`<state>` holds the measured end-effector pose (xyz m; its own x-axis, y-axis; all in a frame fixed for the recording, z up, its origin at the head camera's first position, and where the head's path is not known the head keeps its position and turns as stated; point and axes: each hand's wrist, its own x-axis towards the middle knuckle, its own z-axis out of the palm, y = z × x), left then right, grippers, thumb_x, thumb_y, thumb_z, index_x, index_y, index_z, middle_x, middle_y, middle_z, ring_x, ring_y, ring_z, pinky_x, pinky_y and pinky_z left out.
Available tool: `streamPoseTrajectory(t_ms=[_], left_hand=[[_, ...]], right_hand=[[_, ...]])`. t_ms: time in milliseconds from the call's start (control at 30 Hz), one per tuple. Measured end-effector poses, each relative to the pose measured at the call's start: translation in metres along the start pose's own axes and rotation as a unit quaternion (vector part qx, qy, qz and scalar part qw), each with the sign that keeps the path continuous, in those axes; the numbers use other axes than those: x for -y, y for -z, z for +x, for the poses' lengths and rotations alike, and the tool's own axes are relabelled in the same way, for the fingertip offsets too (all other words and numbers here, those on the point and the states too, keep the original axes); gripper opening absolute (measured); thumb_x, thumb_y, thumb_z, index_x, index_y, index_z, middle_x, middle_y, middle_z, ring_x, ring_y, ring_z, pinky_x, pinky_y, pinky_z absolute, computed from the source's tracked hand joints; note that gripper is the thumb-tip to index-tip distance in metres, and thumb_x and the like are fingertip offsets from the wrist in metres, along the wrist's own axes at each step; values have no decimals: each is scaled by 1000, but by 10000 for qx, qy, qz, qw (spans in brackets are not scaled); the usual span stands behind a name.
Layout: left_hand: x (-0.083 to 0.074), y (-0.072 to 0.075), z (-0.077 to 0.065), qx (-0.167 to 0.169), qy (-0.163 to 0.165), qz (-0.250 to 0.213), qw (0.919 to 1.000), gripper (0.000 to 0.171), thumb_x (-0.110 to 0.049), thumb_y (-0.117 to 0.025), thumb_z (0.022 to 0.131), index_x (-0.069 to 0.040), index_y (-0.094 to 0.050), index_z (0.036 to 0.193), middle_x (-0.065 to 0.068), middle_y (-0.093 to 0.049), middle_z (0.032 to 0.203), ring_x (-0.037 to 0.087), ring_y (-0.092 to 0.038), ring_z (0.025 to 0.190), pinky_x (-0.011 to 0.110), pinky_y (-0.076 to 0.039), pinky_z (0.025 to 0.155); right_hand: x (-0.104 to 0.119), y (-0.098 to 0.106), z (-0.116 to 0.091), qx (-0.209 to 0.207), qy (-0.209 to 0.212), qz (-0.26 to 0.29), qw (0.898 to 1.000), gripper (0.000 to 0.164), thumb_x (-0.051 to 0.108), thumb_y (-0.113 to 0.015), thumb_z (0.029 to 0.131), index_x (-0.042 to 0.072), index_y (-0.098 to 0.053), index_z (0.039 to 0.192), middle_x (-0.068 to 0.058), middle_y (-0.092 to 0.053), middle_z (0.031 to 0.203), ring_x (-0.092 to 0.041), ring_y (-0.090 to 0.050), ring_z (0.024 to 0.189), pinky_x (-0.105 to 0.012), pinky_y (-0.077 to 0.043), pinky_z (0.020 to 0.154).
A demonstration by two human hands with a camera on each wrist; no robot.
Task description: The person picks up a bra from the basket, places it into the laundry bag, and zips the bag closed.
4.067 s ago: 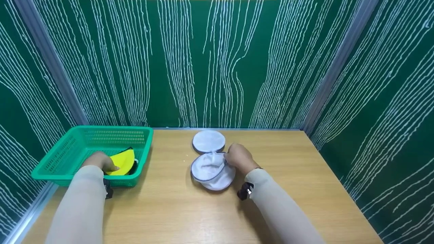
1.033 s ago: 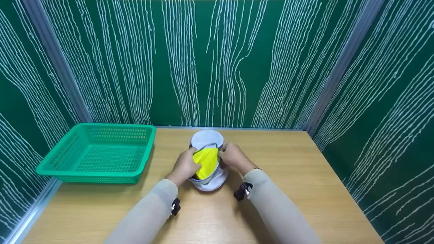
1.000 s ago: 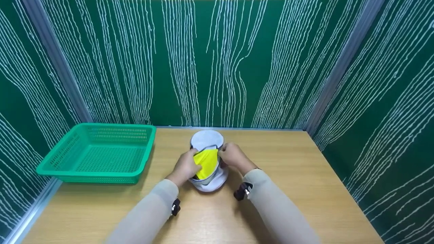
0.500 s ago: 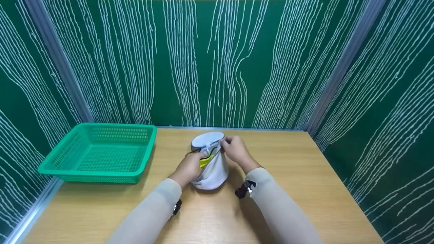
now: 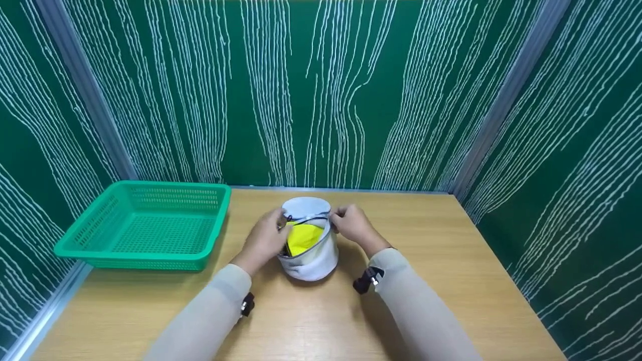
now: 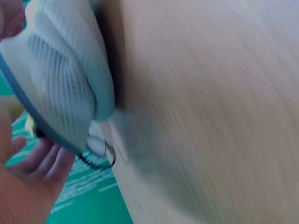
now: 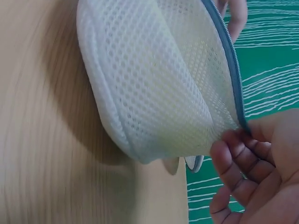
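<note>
A white mesh laundry bag (image 5: 315, 263) stands on the table with its round lid (image 5: 306, 206) folded back at the far side. Inside the opening lies a yellow cloth item (image 5: 303, 238) with black edging; its exact kind is hidden. At the bag's left rim is my left hand (image 5: 261, 238), thumb and fingers apart. The left wrist view shows its fingertips (image 6: 46, 161) partly hidden behind the rim, near a dark cord. My right hand (image 5: 353, 225) pinches the zippered edge (image 7: 236, 88) on the right side, thumb against curled fingers.
On the left of the wooden table (image 5: 311, 321) stands a green perforated plastic basket (image 5: 143, 258) with nothing in it. Green panels with white wavy lines (image 5: 266, 100) close off the back and sides.
The yellow item came from the basket into the bag. Over the last half second my left hand drew out of the opening leftward, and the yellow cloth shows more. My right hand stays on the rim.
</note>
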<state>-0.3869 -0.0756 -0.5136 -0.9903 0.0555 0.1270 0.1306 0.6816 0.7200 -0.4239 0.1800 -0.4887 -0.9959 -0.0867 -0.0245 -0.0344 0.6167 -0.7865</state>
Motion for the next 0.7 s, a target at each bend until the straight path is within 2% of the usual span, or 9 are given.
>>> streamPoseTrajectory(t_ms=[67, 133, 200, 267, 367, 467, 567, 633, 700], left_hand=[[5, 8, 1, -315, 118, -37, 9994, 35, -24, -63, 115, -5, -70, 144, 15, -75, 133, 33, -70, 123, 52, -60, 113], [10, 14, 3, -351, 370, -78, 9987, 25, -21, -61, 115, -3, -76, 122, 14, -73, 109, 32, -68, 103, 48, -61, 94], [13, 17, 3, -10, 892, -151, 9959, 27, -26, -62, 114, -4, -77, 110, 11, -70, 98, 28, -66, 92, 41, -58, 81], [16, 16, 3, 464, 1344, -276, 9894, 32, -35, -65, 113, -6, -75, 104, 8, -65, 88, 25, -63, 80, 36, -52, 68], [19, 13, 5, 1002, 1654, -372, 9804, 32, -37, -66, 112, -9, -71, 99, 4, -64, 79, 21, -62, 66, 30, -49, 56], [20, 9, 7, 1121, 1592, -396, 9801, 30, -26, -62, 111, -12, -66, 86, 2, -61, 70, 18, -57, 53, 27, -45, 49], [20, 7, 7, 968, 1398, -478, 9843, 35, -17, -59, 110, -14, -62, 76, 1, -56, 63, 15, -52, 47, 26, -41, 46], [19, 8, 7, 842, 1330, -595, 9857, 34, -17, -60, 111, -12, -66, 78, 1, -56, 63, 15, -51, 47, 26, -41, 46], [17, 8, 7, 722, 1287, -722, 9864, 27, -17, -61, 112, -9, -74, 89, 1, -60, 69, 15, -51, 49, 26, -42, 47]], right_hand=[[-4, 1, 0, 23, 3, -105, 9999, 23, 20, -65, 114, 9, -80, 99, -6, -70, 94, -19, -59, 84, -30, -48, 73], [-6, 2, 1, 17, 6, -209, 9998, 22, 19, -66, 113, 9, -80, 99, -5, -71, 94, -18, -59, 81, -27, -48, 70], [-7, 3, 0, -5, -51, -271, 9996, 20, 19, -68, 111, 9, -82, 101, -6, -72, 95, -18, -59, 81, -28, -49, 70], [-7, 4, 0, 9, -144, -318, 9994, 19, 20, -69, 111, 10, -83, 103, -6, -73, 97, -19, -59, 84, -28, -49, 72], [-6, 5, -1, 45, -310, -343, 9989, 17, 22, -71, 111, 11, -82, 105, -7, -72, 99, -21, -59, 88, -30, -49, 74], [-3, 4, -2, 60, -331, -435, 9985, 14, 22, -75, 110, 11, -81, 104, -8, -72, 100, -23, -61, 90, -31, -51, 76], [0, 1, -4, -103, -266, -615, 9977, 11, 20, -79, 107, 10, -80, 105, -10, -74, 102, -24, -63, 92, -33, -54, 77], [5, -1, -5, -272, -171, -829, 9960, 11, 19, -80, 105, 9, -80, 109, -11, -75, 106, -26, -65, 95, -34, -58, 82], [12, -4, -8, -418, -57, -1019, 9939, 15, 20, -79, 106, 9, -80, 117, -11, -77, 115, -27, -68, 101, -37, -62, 89]])
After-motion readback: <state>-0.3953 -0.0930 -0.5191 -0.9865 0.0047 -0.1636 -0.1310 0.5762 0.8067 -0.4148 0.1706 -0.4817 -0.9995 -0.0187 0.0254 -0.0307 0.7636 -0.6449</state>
